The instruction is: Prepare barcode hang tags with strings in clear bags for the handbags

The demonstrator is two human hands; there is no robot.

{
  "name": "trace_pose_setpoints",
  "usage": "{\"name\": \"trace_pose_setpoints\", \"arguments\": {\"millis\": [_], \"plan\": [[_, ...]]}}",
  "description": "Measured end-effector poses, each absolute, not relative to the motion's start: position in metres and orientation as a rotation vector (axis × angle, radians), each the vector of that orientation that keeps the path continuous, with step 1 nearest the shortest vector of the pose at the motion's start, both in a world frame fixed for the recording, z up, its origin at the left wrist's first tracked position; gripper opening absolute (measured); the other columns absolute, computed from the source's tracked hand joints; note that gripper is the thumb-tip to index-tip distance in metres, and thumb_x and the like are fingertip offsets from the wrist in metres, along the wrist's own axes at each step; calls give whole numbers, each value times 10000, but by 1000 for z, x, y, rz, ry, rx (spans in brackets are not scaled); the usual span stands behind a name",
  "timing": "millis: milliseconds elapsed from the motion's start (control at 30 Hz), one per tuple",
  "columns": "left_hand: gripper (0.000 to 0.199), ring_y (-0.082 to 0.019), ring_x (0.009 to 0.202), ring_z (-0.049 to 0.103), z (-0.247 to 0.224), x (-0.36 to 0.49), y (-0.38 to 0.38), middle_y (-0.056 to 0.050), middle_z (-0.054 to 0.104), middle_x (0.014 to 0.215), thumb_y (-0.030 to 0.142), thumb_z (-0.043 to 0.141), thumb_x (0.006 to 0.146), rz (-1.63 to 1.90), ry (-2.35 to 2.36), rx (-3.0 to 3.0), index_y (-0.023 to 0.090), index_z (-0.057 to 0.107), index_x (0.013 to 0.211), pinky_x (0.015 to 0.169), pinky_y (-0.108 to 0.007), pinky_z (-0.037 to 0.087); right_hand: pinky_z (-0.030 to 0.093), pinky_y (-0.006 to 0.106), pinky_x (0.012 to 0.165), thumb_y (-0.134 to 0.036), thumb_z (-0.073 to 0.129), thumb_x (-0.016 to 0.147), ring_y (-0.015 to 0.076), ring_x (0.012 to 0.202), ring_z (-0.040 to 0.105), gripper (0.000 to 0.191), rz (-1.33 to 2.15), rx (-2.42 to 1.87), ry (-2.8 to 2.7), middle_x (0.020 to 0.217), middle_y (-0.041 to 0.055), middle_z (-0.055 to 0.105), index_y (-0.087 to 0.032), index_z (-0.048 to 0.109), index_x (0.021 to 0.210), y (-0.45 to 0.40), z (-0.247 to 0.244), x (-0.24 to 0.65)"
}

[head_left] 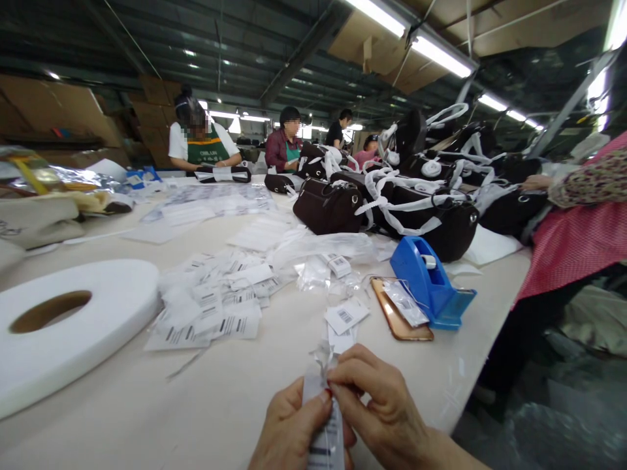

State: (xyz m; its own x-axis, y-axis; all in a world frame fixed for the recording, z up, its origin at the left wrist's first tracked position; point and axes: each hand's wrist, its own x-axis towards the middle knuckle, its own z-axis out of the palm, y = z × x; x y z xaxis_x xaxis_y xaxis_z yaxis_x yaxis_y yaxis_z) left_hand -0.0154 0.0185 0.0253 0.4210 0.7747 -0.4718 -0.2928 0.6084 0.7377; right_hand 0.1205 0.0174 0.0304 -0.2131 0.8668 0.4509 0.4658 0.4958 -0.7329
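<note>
Near the table's front edge, my left hand [298,424] is closed on a clear plastic sleeve [334,434] with a printed label inside. The fingertips of my right hand [375,398] pinch the sleeve's upper end, where thin crumpled plastic sticks up. Just beyond my hands lie white barcode tags [347,316]. To their left is a loose heap of bagged printed labels [215,307]. A gold phone [392,316] with a small clear packet [405,303] on it lies beside a blue tape dispenser [424,281].
A large white roll [112,313] covers the left of the table [206,418]. Dark bags [328,205] with white-wrapped straps are piled at the back right. A person in a pink apron [578,235] stands at the right edge. Several people work across the table.
</note>
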Motion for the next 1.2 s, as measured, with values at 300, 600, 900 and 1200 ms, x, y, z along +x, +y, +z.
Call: {"name": "trace_pose_setpoints", "arguments": {"millis": [300,600,900,1200], "plan": [[222,-93,305,505,24,-16,18,15,602,401,324,655,622,755,927,595,154,543,711,341,-176,376,474,281,631,-128,404,786,176,702,542,203,384,-1014,-2262,780,84,589,-155,589,866,13,49,130],[367,-107,347,555,23,-19,18,2,634,458,431,742,576,746,848,610,148,560,721,359,-172,399,487,338,718,-124,429,754,223,833,567,322,271,-1038,-2504,913,134,616,-134,539,1056,11,55,137],[395,-98,332,544,27,-19,16,-11,639,448,470,716,597,754,878,668,132,550,717,348,-168,400,492,304,680,-117,367,820,201,780,575,286,208,-966,-2455,826,104,619,-149,552,1036,8,56,139],[349,-90,316,530,27,-19,17,-24,634,426,449,694,610,716,903,671,138,541,659,336,-155,369,501,330,634,-122,355,826,214,691,557,284,65,-903,-2564,783,147,637,-65,577,995,9,57,138]]}}
